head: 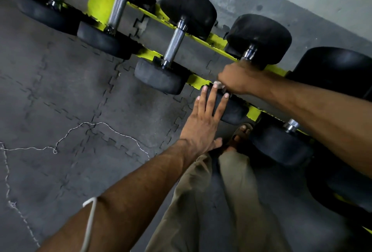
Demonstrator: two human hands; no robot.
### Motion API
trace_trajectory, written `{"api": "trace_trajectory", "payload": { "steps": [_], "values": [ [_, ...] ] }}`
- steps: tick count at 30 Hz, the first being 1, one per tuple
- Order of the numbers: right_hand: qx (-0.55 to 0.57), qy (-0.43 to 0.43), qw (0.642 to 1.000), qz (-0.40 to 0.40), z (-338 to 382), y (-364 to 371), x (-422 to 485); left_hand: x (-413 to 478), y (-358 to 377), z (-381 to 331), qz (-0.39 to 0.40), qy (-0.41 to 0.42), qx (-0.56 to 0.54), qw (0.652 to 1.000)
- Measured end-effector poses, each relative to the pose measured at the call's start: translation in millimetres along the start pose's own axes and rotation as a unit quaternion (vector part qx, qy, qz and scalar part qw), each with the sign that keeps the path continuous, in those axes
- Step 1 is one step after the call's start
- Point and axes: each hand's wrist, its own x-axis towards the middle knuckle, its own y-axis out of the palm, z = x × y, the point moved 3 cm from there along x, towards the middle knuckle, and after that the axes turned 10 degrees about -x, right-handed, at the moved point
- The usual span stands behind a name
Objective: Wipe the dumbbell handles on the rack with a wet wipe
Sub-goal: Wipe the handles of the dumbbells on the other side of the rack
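The left grip (203, 119) lies flat, fingers straight and spread, pressing the near black head (234, 110) of a dumbbell (261, 36). Just beyond its fingertips, the right grip (235, 79) is curled tight round that dumbbell's handle (249, 53). A white wet wipe (218, 85) shows under its fingers, touching the left grip's fingertips. Only the handle's far chrome end shows beyond the right grip. To the left of both grips, more dumbbells sit along the yellow rack (100, 2).

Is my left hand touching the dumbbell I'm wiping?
Touching. The head view shows the left hand, fingers straight, resting on the dumbbell's near black head.
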Motion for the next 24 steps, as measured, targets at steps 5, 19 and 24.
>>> {"api": "trace_trajectory", "payload": {
  "steps": [5, 19, 24],
  "values": [
    [0.111, 0.018, 0.993, 0.033, 7.4, 4.8, -10.4, -0.3, 1.3, 1.5, 0.007, 0.0, 0.009, 1.0],
    [0.199, 0.002, 0.98, -0.021, -5.1, 1.6, -17.8, 0.3, -2.1, -0.4, 0.01, -0.011, 0.031, 0.999],
    [0.156, 0.052, 0.98, -0.116, -16.6, 13.9, -33.9, -0.8, -1.5, -3.3, 0.006, -0.024, 0.028, 0.999]
  ]
}}
